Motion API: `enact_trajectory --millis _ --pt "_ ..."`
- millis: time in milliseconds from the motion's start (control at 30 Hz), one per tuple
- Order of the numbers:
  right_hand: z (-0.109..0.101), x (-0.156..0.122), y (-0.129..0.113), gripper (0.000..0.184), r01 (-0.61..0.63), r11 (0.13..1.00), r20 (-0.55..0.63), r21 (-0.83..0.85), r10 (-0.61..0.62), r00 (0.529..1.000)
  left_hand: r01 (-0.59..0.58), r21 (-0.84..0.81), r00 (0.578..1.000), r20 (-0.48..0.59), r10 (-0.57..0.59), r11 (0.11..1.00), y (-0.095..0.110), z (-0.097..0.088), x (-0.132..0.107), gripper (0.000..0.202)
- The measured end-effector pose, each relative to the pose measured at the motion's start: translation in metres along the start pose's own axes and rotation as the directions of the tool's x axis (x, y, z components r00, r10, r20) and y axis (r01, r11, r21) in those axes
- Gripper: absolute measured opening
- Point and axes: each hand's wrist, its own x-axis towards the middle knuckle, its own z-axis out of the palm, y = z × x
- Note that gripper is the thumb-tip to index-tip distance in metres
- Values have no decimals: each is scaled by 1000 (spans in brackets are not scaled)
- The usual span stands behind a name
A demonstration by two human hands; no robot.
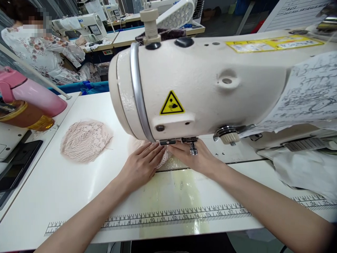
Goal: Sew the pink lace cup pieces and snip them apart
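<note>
A pale pink lace piece with a scalloped edge lies under the head of the sewing machine. My left hand rests on it from the left, fingers stretched out and lying flat. From the right, my right hand reaches in by the needle area, its fingertips at the lace edge. The machine's needle clamp and presser parts cover some of those fingers, so their grip does not show. Farther left on the table lies a round stack of pale pink lace with loose threads.
A printed ruler runs along the table's front edge. On the left are a pink bottle, an amber jar and a dark phone. White cloth lies at right. Behind, a person sits at another machine.
</note>
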Motion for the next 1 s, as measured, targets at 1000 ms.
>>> enact_trajectory --millis 1000 --pt "22 -1 -18 17 120 992 -71 -36 -122 990 75 -15 997 -8 -76 997 -3 -5 0 36"
